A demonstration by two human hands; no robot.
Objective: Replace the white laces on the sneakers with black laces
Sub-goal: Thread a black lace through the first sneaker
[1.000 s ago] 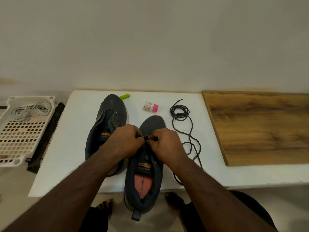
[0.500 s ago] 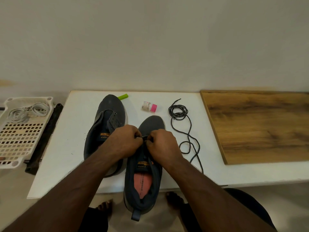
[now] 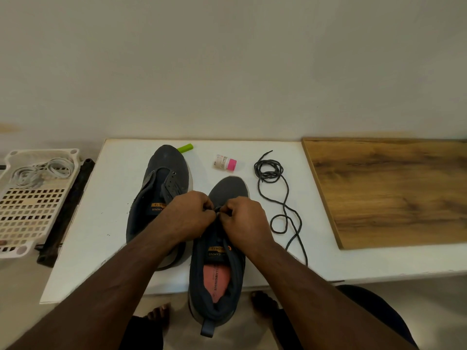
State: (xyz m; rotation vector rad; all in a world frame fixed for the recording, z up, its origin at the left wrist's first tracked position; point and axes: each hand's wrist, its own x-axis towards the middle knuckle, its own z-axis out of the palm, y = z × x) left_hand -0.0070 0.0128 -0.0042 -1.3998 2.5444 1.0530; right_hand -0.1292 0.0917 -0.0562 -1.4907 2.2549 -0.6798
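Pinching a black lace (image 3: pixel 217 209) over the near sneaker's (image 3: pixel 222 251) lowest eyelets, your left hand (image 3: pixel 190 216) and right hand (image 3: pixel 243 219) meet fingertip to fingertip. Risk: its heel overhangs the table (image 3: pixel 83 238) edge; hard tugging may drag it off.

Single head-worn view, looking forward and down, close over white table (image 3: pixel 101 223), wall beyond
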